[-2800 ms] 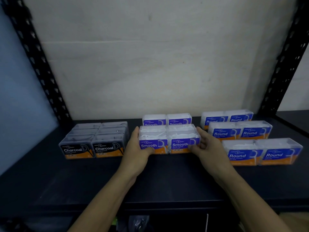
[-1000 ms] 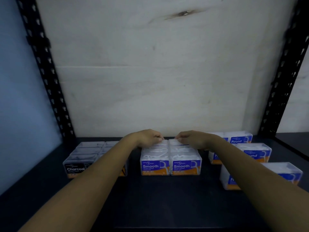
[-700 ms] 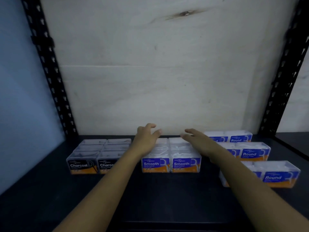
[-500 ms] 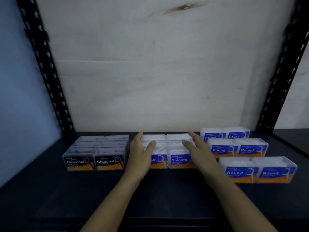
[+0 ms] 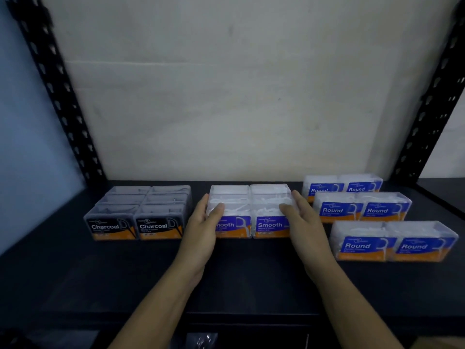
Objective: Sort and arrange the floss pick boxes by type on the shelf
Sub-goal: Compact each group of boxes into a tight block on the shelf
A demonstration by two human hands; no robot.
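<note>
Both hands bracketed the Smooth boxes (image 5: 251,205) at the middle of the shelf (image 5: 75,273): left hand (image 5: 203,222) flat against the block's left side, right hand (image 5: 302,222) against its right, fingers straight and together, thumbs laid on top. Squaring the block, I'd say, to match the tidy Charcoal boxes (image 5: 141,210) leftward. The Round boxes (image 5: 362,207) toward the right edge sat staggered.

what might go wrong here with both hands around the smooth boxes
The Smooth boxes are separate units flanked by the left hand and right hand. Uneven sideways pressure may skew a row or pop a box out of the block. The right hand also sits close to the staggered Round boxes, so a sideways move may nudge them.
</note>
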